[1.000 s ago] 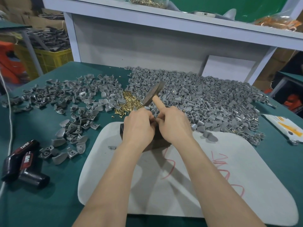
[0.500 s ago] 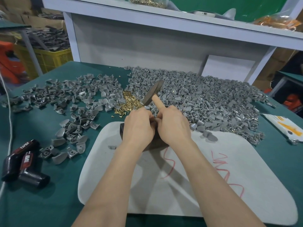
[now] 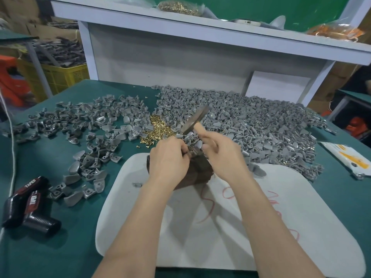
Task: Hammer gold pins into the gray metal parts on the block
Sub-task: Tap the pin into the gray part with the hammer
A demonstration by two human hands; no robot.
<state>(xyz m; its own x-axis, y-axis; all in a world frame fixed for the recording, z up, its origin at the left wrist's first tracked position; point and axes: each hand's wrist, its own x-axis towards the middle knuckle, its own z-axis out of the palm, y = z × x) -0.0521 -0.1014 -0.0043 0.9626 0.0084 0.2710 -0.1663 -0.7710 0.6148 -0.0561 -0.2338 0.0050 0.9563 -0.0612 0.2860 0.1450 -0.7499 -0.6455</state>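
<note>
A dark block [image 3: 200, 171] stands on a white board [image 3: 281, 227] in front of me. My left hand [image 3: 169, 161] curls over the block's top and pinches a small gray metal part [image 3: 191, 152] there. My right hand [image 3: 222, 155] grips the hammer by its handle, forefinger stretched along it. The hammer's head [image 3: 193, 120] is raised and tilted above the block. A heap of gold pins [image 3: 156, 131] lies just behind the block. The pin on the part is hidden by my fingers.
A big pile of gray parts [image 3: 251, 121] covers the right and back of the green table; a looser spread of gray parts [image 3: 86, 125] lies to the left. A black and red tool [image 3: 26, 205] lies at the left front. A white shelf [image 3: 200, 31] stands behind.
My right hand has pulled away from my left, to the right, uncovering the top of the block. The hammer stays raised. My left hand remains on the block.
</note>
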